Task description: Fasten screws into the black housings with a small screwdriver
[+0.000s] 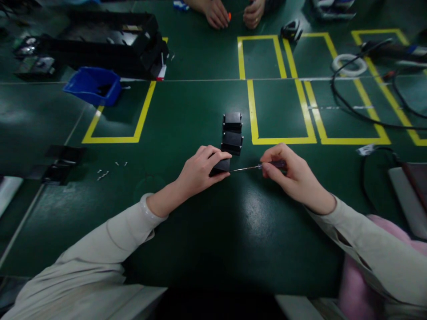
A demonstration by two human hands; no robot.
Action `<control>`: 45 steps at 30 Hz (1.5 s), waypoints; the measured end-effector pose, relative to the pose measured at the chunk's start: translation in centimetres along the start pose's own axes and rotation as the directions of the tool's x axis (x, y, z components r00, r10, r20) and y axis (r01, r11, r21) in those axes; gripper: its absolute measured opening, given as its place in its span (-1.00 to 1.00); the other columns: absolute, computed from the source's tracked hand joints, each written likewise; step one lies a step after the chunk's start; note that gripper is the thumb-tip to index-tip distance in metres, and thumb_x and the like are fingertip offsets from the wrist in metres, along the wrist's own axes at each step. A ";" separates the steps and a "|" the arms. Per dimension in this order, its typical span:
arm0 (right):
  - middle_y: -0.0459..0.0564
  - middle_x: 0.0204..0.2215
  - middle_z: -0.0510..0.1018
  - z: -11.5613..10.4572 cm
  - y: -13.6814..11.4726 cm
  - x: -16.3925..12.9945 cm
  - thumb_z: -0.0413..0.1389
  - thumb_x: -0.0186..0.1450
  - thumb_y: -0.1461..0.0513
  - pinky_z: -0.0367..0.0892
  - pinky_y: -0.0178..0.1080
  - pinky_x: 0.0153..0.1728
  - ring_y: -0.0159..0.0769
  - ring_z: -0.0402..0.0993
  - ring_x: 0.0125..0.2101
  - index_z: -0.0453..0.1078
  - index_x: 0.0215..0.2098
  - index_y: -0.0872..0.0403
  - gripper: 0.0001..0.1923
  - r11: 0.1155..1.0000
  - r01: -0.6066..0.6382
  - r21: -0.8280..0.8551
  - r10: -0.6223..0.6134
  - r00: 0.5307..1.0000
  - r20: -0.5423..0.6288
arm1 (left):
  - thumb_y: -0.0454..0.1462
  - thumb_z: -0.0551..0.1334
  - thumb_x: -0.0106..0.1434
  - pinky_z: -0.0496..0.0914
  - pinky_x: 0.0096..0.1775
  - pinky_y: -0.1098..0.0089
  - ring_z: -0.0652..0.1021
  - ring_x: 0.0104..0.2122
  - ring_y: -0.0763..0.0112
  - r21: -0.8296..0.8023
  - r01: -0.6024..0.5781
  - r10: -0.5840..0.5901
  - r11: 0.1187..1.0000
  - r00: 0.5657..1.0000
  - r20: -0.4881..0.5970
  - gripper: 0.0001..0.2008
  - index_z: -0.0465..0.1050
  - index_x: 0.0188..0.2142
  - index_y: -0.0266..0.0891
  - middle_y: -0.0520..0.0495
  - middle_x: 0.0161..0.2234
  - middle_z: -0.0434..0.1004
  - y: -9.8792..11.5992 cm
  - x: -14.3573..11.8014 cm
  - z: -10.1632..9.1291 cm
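My left hand [204, 168] is closed around a small black box-shaped part [223, 166], holding it on the green table. In my right hand [287, 172] is a screwdriver [247, 168], gripped by its dark handle. The thin shaft points left, and its tip meets the right side of the black part near a lower corner. Just beyond lie two similar black parts, the nearer [232, 139] and the farther [232, 119], with small shiny screws at their corners. Several loose screws [104, 174] are scattered to the left of my left hand.
A blue bin [95, 84] and long black trays [110, 40] stand at the back left. More black parts [62, 164] lie at the left. Across the table, another person's hands [216, 13] hold an orange-tipped tool. Black cables [348, 100] and a white ring [349, 65] are at the right.
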State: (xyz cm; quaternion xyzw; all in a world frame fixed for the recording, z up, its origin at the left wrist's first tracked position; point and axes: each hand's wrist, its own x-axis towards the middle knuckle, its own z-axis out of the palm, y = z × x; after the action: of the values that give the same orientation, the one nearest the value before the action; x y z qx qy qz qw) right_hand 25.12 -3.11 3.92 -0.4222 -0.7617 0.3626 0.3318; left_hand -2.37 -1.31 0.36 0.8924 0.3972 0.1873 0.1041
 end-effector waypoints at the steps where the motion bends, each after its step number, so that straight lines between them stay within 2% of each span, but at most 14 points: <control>1: -0.09 -0.35 0.47 0.0 -0.1 0.0 0.09 0.42 0.26 0.35 -0.29 -0.35 -0.41 0.45 -0.39 0.30 -0.20 0.03 -0.97 1.000 0.015 -0.020 -0.015 1.000 -0.003 | -0.13 0.27 0.37 0.42 -0.04 0.16 0.45 -0.03 0.14 -0.001 -0.001 0.001 1.000 1.000 0.002 -0.60 0.33 0.14 -0.17 -0.17 -0.01 0.46 0.0 0.0 0.0; 6: -0.17 -0.50 0.41 0.1 -0.5 0.0 0.07 0.44 0.24 0.26 -0.32 -0.45 -0.46 0.37 -0.52 0.30 -0.26 0.04 -0.91 0.998 0.012 -0.059 -0.012 1.000 0.007 | -0.13 0.28 0.37 0.43 -0.05 0.18 0.45 -0.01 0.14 -0.004 0.013 -0.013 1.000 1.000 0.011 -0.59 0.33 0.14 -0.16 -0.16 0.01 0.45 0.0 0.0 -0.1; 11: -0.09 -0.36 0.44 0.0 -0.3 -0.1 0.09 0.42 0.24 0.32 -0.28 -0.37 -0.41 0.43 -0.42 0.27 -0.22 0.04 -0.94 0.999 -0.006 -0.053 0.005 1.000 -0.008 | -0.14 0.27 0.37 0.43 -0.04 0.16 0.45 -0.01 0.14 -0.003 0.017 -0.017 1.000 1.000 0.018 -0.61 0.33 0.14 -0.17 -0.17 0.01 0.45 0.1 0.0 -0.2; 17: -0.09 -0.36 0.44 -0.1 -0.5 0.0 0.09 0.41 0.26 0.33 -0.29 -0.37 -0.42 0.43 -0.41 0.28 -0.23 0.05 -0.95 0.998 -0.006 -0.067 0.006 1.000 0.006 | -0.14 0.28 0.37 0.43 -0.05 0.16 0.45 -0.02 0.13 0.001 0.003 -0.003 1.000 1.000 0.005 -0.60 0.33 0.14 -0.18 -0.18 0.00 0.46 0.0 0.1 -0.1; 23: -0.20 -0.51 0.38 0.2 -0.7 -0.1 0.03 0.47 0.22 0.27 -0.37 -0.55 -0.52 0.34 -0.60 0.24 -0.23 0.05 -0.91 0.999 -0.049 0.012 0.048 0.998 0.029 | -0.14 0.28 0.37 0.42 -0.04 0.17 0.45 -0.03 0.14 0.000 -0.004 0.004 1.000 1.000 -0.001 -0.60 0.33 0.13 -0.18 -0.17 -0.01 0.46 0.0 0.1 -0.1; 28: -0.14 -0.45 0.44 -0.1 -0.7 0.1 0.08 0.43 0.25 0.36 -0.37 -0.47 -0.49 0.43 -0.51 0.29 -0.22 0.07 -0.94 0.999 -0.032 0.019 0.031 0.999 0.036 | -0.14 0.28 0.36 0.42 -0.03 0.16 0.45 -0.03 0.14 0.000 -0.002 0.002 1.000 1.000 0.001 -0.60 0.34 0.13 -0.19 -0.18 -0.01 0.46 0.0 0.1 -0.1; 32: -0.10 -0.42 0.51 -0.2 -0.6 0.1 0.09 0.44 0.20 0.41 -0.37 -0.45 -0.47 0.48 -0.49 0.33 -0.20 0.09 -0.90 0.989 -0.104 0.108 0.095 0.992 0.081 | -0.15 0.29 0.36 0.42 -0.05 0.17 0.45 -0.03 0.13 0.000 -0.002 0.002 1.000 1.000 -0.001 -0.59 0.34 0.13 -0.20 -0.18 -0.01 0.46 0.0 0.0 -0.1; 37: -0.12 -0.48 0.50 0.1 -0.5 0.0 0.06 0.47 0.15 0.39 -0.37 -0.47 -0.48 0.45 -0.52 0.33 -0.25 0.08 -0.82 0.986 -0.119 0.113 0.113 0.992 0.063 | -0.15 0.29 0.36 0.42 -0.04 0.17 0.45 -0.03 0.13 0.001 -0.004 0.004 1.000 1.000 -0.004 -0.60 0.34 0.13 -0.20 -0.18 -0.01 0.46 0.1 0.1 -0.1; 42: -0.10 -0.40 0.51 0.0 -0.3 -0.1 0.06 0.45 0.22 0.41 -0.35 -0.41 -0.46 0.49 -0.45 0.28 -0.16 0.07 -0.93 0.996 -0.063 0.063 0.061 0.997 0.046 | -0.16 0.29 0.36 0.43 -0.06 0.17 0.45 -0.03 0.13 -0.004 -0.002 0.002 1.000 1.000 -0.005 -0.60 0.34 0.13 -0.21 -0.18 -0.01 0.46 0.1 0.1 -0.1; 45: -0.09 -0.37 0.51 -0.1 -0.2 -0.1 0.08 0.44 0.25 0.41 -0.36 -0.36 -0.47 0.51 -0.41 0.28 -0.17 0.07 -0.95 0.999 -0.026 0.040 0.025 0.999 0.039 | -0.16 0.29 0.36 0.43 -0.05 0.17 0.45 -0.03 0.14 -0.004 0.000 0.000 1.000 1.000 -0.009 -0.60 0.33 0.13 -0.19 -0.17 0.00 0.46 0.1 0.0 -0.2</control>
State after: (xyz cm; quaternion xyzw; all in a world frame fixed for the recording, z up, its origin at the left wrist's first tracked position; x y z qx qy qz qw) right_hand 25.11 -3.25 4.15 -0.4180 -0.7550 0.3902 0.3208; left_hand -2.35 -1.33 0.55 0.8913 0.3972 0.1919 0.1044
